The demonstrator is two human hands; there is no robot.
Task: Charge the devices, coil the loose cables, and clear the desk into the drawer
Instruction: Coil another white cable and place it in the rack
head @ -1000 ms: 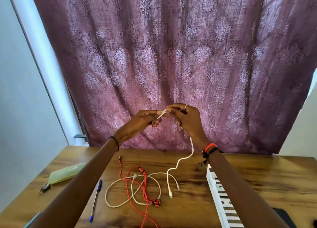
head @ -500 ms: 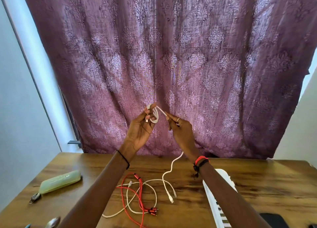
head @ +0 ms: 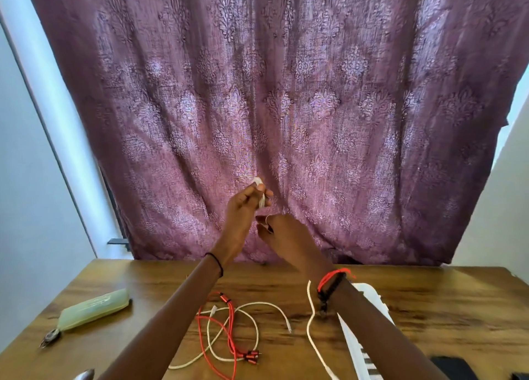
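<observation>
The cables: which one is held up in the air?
The white cable coiled in the left hand. The red cable and other white cable lie loose on the desk.

3 cbls (head: 308,325) (head: 254,304) (head: 201,339), 1 pouch (head: 94,309)

Both forearms raised. Left hand (head: 243,208) higher, fingers curled round a white cable (head: 258,181). Right hand (head: 286,233) just below it, fingers curled; hold not discernible.
</observation>
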